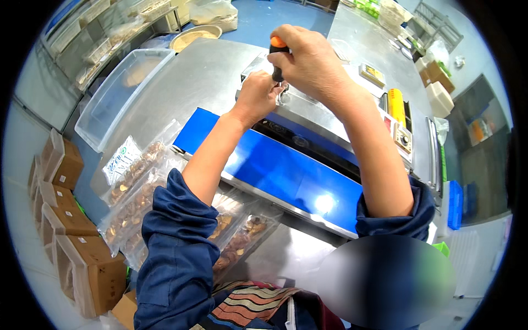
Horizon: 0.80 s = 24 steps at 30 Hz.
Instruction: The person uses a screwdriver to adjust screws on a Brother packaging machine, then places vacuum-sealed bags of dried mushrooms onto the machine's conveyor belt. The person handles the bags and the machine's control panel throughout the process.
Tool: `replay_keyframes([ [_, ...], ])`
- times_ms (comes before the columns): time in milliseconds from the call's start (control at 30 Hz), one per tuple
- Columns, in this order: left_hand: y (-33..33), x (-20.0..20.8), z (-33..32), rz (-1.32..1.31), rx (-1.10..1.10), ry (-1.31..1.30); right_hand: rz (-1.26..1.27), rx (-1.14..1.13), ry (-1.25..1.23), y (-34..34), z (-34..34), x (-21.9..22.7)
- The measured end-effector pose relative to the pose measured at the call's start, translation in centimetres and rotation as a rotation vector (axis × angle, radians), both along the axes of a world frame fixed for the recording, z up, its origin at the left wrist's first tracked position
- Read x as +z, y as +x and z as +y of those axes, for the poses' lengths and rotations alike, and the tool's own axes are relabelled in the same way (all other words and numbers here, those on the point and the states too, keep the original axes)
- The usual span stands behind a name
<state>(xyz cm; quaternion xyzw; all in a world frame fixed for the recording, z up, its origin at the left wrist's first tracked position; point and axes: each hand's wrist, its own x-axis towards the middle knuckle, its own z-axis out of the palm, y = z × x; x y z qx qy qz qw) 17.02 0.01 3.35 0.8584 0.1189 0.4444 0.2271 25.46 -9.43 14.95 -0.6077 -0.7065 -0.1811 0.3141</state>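
Note:
My right hand [311, 60] is wrapped around a screwdriver [278, 60] with a black handle and an orange end. The screwdriver stands upright, its shaft pointing down at a metal part of a conveyor machine [316, 113]. Close beside the shaft, my left hand [254, 98] has its fingers closed at that same spot; what they pinch is mostly hidden. On the near side of the machine, a wide blue belt [291, 173] passes beneath my forearms.
Clear bags of dried brown slices [245, 239] lie left and near. A clear plastic bin [118, 96] stands at the table's left edge, above cardboard boxes [102, 269] on the floor. To the right are a yellow cylinder [396, 107] and a control knob [405, 138].

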Motion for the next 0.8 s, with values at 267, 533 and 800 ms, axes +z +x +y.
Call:
replay_keyframes([
  [267,0.0,-1.0,-1.2,-0.125,0.150,0.107,0.439,-0.204,0.330,4.6,-6.5,1.0],
  [533,7.8,-1.1,-10.3,0.177,-0.099,0.133,1.955,0.422,0.696,10.9,-40.3,-9.9],
  [800,17.6,-0.5,-11.5,0.683,-0.125,0.099,2.115,0.277,1.366,-2.4,-62.3,-20.1],
])
